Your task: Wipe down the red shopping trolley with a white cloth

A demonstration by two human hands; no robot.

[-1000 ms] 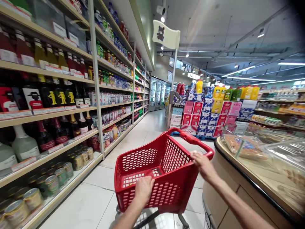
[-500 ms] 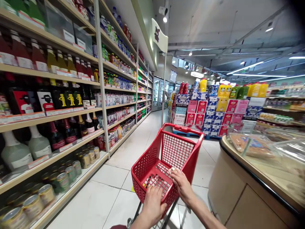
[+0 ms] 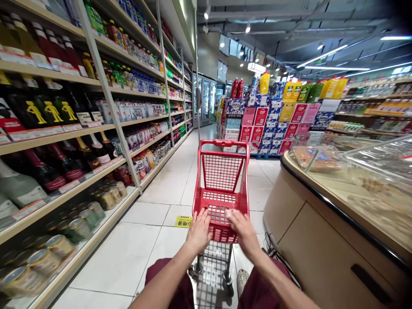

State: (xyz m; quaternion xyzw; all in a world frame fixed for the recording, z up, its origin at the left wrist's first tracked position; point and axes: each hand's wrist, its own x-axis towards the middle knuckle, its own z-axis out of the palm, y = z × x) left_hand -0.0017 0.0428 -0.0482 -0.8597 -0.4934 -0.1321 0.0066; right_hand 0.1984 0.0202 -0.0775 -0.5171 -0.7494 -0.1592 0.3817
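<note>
A small red shopping cart point(image 3: 222, 171) with a lattice basket stands upright right in front of me, its inside bare. My left hand point(image 3: 198, 231) lies over the left part of its near rim, fingers reaching inward and thumb near the outer side. On the right part of that rim is my right hand point(image 3: 243, 231), fingers bent over the edge. A small white bit point(image 3: 229, 213) shows at its fingertips, too small to name. Under the basket are a metal frame and caster wheels point(image 3: 227, 283).
Shelves point(image 3: 128, 154) of bottles and cans line the left side. A rounded counter point(image 3: 299, 206) with clear covers stands close on the right, cables at its foot. Ahead are stacked boxes point(image 3: 273, 124) topped with bottles. A yellow sign point(image 3: 183, 221) lies on the tiled floor point(image 3: 128, 240).
The cart has swung from a slant to nearly straight ahead, with both hands staying at its near rim. The left shelves have slid leftward in view, and my legs now show.
</note>
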